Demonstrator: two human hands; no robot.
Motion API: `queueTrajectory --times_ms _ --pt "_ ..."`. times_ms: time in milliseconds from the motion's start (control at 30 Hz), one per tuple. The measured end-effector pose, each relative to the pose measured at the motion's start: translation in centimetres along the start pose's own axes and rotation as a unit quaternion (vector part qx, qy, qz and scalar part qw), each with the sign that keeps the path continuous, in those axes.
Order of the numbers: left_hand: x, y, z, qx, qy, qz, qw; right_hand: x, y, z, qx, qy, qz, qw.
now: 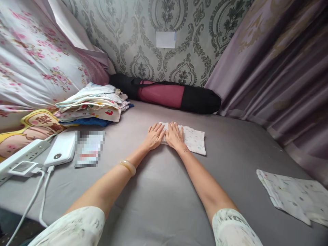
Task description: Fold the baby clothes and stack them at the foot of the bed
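Note:
A small white printed cloth (pixel 194 139), folded into a rectangle, lies flat on the grey bed sheet (pixel 159 191). My left hand (pixel 154 136) rests at its left end, palm down with the fingers stretched forward. Close beside it, my right hand (pixel 174 135) presses flat on the cloth's left part, fingers spread. Neither hand grips anything. The cloth's right part shows uncovered, while its left end is mostly hidden under my hands.
A stack of folded clothes (pixel 89 104) stands back left. Nearer are a white power bank (pixel 61 148), a power strip (pixel 25 155) with cables, and a blurred packet (pixel 90 149). A black-and-red long bag (pixel 164 95) lies along the wall. Another printed cloth (pixel 297 196) lies right.

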State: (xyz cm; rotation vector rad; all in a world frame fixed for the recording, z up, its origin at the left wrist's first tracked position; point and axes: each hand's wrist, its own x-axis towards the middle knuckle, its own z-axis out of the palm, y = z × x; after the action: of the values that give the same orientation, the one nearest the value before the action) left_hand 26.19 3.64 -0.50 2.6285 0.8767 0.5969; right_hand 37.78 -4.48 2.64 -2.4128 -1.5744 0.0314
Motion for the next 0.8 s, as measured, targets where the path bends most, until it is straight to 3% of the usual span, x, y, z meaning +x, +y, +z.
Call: queueTrajectory --times_ms 100,267,633,800 --pt "-0.4 0.3 0.1 0.048 -0.016 0.059 0.997 -0.9 1.4 0.0 -0.023 -0.007 0.010 1.000" --pt "-0.5 0.1 0.2 0.070 -0.045 0.091 0.992 -1.4 2.2 0.3 -0.022 -0.041 0.025 0.999" --pt "-0.4 0.3 -0.1 0.092 -0.073 0.085 0.989 -2.1 4.2 -0.6 -0.011 -0.047 0.053 0.997" --pt "-0.5 0.5 -0.3 0.098 -0.078 0.081 0.989 -2.5 5.4 -0.7 -0.031 -0.023 0.069 0.997"
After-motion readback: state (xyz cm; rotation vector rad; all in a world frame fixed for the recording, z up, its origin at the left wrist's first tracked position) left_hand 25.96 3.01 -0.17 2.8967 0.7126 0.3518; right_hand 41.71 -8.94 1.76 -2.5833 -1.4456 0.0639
